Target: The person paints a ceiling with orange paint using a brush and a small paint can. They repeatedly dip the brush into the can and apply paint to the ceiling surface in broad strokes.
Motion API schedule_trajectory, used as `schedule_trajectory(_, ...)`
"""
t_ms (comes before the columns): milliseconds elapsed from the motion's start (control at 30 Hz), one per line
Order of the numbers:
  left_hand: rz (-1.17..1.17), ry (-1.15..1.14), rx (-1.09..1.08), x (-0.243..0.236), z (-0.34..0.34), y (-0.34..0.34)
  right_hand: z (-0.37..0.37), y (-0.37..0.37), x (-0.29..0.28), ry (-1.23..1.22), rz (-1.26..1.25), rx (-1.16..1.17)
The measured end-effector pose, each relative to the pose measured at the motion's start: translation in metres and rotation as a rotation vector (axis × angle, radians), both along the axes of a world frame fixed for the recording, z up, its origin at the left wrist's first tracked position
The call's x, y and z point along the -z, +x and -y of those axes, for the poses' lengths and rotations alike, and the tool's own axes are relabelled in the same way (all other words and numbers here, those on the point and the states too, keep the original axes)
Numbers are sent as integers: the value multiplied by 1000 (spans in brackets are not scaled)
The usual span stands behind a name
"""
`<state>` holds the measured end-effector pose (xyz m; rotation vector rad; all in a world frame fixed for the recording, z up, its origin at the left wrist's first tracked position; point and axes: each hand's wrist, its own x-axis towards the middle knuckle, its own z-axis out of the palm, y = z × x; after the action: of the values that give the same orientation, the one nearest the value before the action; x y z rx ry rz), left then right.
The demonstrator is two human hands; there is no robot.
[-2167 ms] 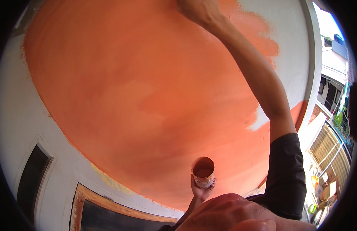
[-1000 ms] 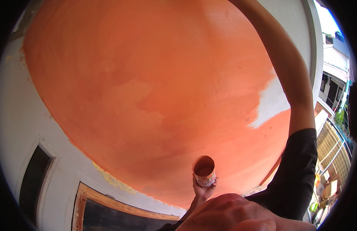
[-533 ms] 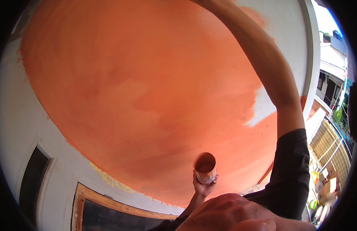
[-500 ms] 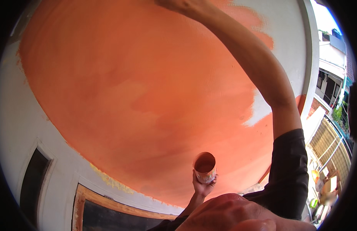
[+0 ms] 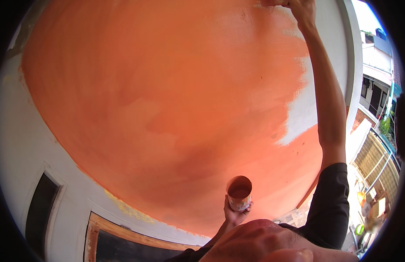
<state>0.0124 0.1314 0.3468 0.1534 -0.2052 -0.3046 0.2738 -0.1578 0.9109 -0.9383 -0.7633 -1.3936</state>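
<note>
The left hand (image 5: pixel 237 215), wrapped around the can (image 5: pixel 239 202), held it between six and seven o'clock from the raised right hand (image 5: pixel 302 8), whose grip at the view's top edge I could not tell.

Lots of orange and pale grey

The paint (image 5: pixel 189 96) is bright orange, with lighter and darker patches like clouds. Its right edge is streaky. The wall (image 5: pixel 30 118) is pale grey left and right, with a yellow smear (image 5: pixel 126 208) near the brown window frame (image 5: pixel 124 229). The can (image 5: pixel 240 203) is red-brown inside and pale with orange smudges outside. The sleeve (image 5: pixel 331 201) is black. Far right are a tan striped fence (image 5: pixel 373 156) and green plants (image 5: pixel 385 126).
</note>
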Motion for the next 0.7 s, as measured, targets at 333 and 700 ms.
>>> schedule_trajectory(333, -17, 14, -34, 8, -22, -4, -118, -60, 8, -256, 19, 687)
schedule_trajectory(700, 23, 1, -131, -7, 7, -12, -301, -160, -31, -672, 87, -12)
